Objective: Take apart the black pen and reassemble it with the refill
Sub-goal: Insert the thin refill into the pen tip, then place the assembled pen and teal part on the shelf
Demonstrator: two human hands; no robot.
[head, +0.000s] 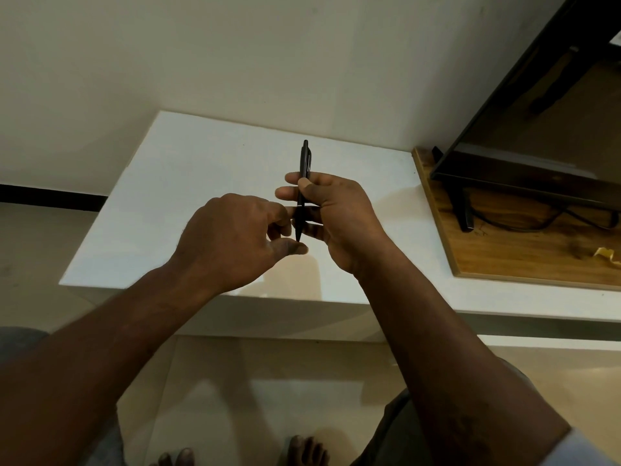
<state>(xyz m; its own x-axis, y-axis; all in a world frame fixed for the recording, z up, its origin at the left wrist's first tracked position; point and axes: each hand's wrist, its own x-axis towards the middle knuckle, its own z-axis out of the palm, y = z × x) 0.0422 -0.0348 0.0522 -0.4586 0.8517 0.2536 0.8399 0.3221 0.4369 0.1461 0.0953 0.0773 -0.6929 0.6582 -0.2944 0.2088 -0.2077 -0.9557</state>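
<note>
A person holds a black pen [304,183] upright above a white counter [168,196], clicker end up and tip down. The right hand [336,213] is clamped around the middle of the barrel, thumb pressed on the front and fingers wrapped behind. The left hand [235,240] pinches the tapered tip section between thumb and fingertips, just below the right hand's grip. The pen appears whole, with no gap visible between its halves, so the work looks to be at the first step: loosening the tip section from the barrel. The next move likely calls for the left hand to twist the tip while the right keeps the barrel from turning, then draw the two apart over the counter so a spring or the refill does not drop to the floor. A television [537,136] stands on a wooden board [504,257] to the right.
</note>
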